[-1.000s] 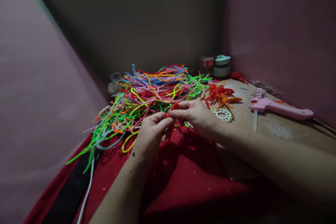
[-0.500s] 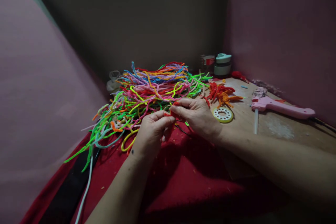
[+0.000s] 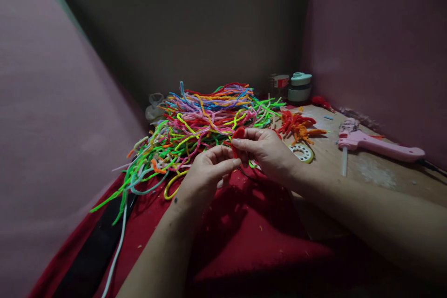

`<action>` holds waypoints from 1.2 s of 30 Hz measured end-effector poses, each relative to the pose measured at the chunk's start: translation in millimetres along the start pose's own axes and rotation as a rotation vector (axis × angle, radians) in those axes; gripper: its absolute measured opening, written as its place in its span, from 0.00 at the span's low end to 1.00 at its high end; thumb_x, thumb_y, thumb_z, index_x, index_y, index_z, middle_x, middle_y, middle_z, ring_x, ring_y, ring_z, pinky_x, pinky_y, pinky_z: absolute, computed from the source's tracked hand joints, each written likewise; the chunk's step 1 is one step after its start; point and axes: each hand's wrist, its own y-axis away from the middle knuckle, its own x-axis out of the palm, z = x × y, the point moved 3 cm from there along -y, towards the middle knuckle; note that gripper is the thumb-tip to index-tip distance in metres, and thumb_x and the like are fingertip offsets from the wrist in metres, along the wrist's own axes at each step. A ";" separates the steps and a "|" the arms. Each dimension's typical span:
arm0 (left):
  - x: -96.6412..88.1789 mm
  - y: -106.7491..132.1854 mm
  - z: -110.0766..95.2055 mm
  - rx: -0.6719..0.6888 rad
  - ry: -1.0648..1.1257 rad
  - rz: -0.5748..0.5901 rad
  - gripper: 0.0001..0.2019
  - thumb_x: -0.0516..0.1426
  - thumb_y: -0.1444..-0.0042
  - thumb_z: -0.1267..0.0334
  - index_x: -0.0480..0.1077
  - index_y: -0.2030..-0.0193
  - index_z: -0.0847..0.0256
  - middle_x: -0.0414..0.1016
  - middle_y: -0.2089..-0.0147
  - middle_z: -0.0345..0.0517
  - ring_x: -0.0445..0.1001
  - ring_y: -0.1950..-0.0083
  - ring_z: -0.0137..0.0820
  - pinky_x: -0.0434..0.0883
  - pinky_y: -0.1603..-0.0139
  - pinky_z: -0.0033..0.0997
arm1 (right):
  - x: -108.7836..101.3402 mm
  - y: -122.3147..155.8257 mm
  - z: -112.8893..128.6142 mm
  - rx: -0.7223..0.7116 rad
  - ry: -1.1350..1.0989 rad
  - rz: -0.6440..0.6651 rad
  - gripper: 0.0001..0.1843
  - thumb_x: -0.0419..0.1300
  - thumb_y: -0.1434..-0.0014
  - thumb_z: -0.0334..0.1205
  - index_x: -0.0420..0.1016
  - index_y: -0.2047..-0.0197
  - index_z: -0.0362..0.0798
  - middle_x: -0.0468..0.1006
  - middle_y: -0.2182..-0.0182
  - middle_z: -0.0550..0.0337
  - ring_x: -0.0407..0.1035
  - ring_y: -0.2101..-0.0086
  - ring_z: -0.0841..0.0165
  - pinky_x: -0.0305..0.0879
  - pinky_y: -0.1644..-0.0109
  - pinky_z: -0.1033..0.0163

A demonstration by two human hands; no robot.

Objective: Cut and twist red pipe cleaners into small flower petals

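Note:
Between my two hands is a short red pipe cleaner (image 3: 239,135), looped or bent so that its fuzzy upper end shows above the fingertips. My right hand (image 3: 265,150) pinches it between thumb and forefinger. Close against its lower end, the thumb and fingers of my left hand (image 3: 209,167) are also closed on it. The fingers hide part of the red piece, so its full shape cannot be told. Just beyond the hands lies a big tangled pile of pipe cleaners (image 3: 206,123) in many colours.
Short red and orange pipe cleaner pieces (image 3: 298,125) lie on a brown board (image 3: 366,153) at right. A white-and-yellow ring spool (image 3: 302,152) and a pink glue gun (image 3: 380,143) with its stick rest there too. A white cable (image 3: 118,242) crosses the red cloth (image 3: 244,251).
The red pipe cleaner has turned more upright and now shows more above my fingertips. Both hands have shifted slightly, and the whole view has moved a little to the right.

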 end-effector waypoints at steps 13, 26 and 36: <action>2.1 0.7 -1.8 -0.039 -0.027 -0.011 0.10 0.58 0.50 0.57 0.65 0.70 0.61 0.68 0.80 0.35 0.56 0.86 0.17 0.50 0.86 0.17 | -3.7 -5.5 -5.2 0.057 -0.042 -0.008 0.10 0.63 0.55 0.37 0.65 0.79 0.43 0.64 0.86 0.67 0.55 0.84 0.79 0.51 0.79 0.69; 2.0 -2.0 -8.4 0.222 -0.145 -0.145 0.13 0.60 0.51 0.60 0.68 0.58 0.61 0.75 0.69 0.40 0.71 0.71 0.26 0.65 0.70 0.23 | -4.2 -7.8 -8.5 0.086 -0.080 0.029 0.04 0.60 0.55 0.32 0.69 0.79 0.42 0.67 0.84 0.63 0.59 0.83 0.76 0.57 0.80 0.68; 1.8 1.2 -8.2 0.306 -0.104 -0.297 0.08 0.62 0.55 0.63 0.71 0.67 0.61 0.71 0.75 0.38 0.66 0.75 0.24 0.62 0.73 0.24 | 1.0 -4.7 -9.3 0.071 -0.036 0.010 0.03 0.59 0.55 0.33 0.69 0.77 0.43 0.67 0.83 0.64 0.58 0.84 0.77 0.60 0.81 0.67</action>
